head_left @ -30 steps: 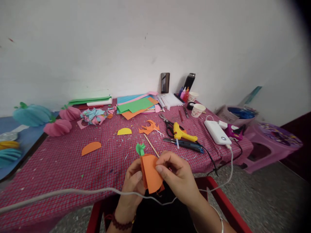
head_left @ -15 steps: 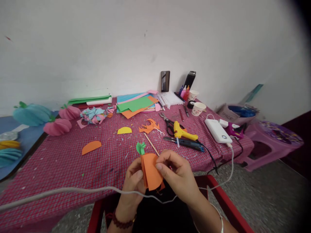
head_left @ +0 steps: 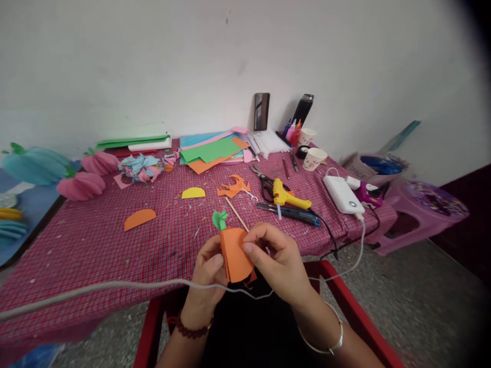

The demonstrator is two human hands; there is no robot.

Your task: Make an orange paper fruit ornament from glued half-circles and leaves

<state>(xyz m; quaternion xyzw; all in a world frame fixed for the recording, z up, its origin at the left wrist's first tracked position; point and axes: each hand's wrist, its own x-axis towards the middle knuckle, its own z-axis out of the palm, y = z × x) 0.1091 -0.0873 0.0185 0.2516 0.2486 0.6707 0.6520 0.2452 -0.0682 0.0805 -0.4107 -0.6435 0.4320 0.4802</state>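
Note:
Between my hands, above the table's near edge, is an orange paper pumpkin (head_left: 236, 255) of layered half-round leaves, with a curled green paper stem (head_left: 220, 220) on top. My left hand (head_left: 210, 268) grips its left side, thumb in front and fingers behind. My right hand (head_left: 274, 258) pinches the right edge of the front orange leaf between thumb and forefinger. Just beyond lies a thin wooden stick (head_left: 237, 213). An orange half-circle (head_left: 140, 220) and a yellow half-circle (head_left: 194, 192) of paper rest on the checked cloth.
A yellow glue gun (head_left: 289, 195), black-handled scissors (head_left: 266, 186) and a blue utility knife (head_left: 293, 214) lie ahead right. Finished paper pumpkins (head_left: 80, 186) stand at the left. A white power bank (head_left: 342, 194) sits right; its white cable (head_left: 115, 286) crosses in front of my hands.
The view has tilted slightly, so the table appears higher. The front orange leaf now lies flatter against the leaves behind it; both hands keep their hold.

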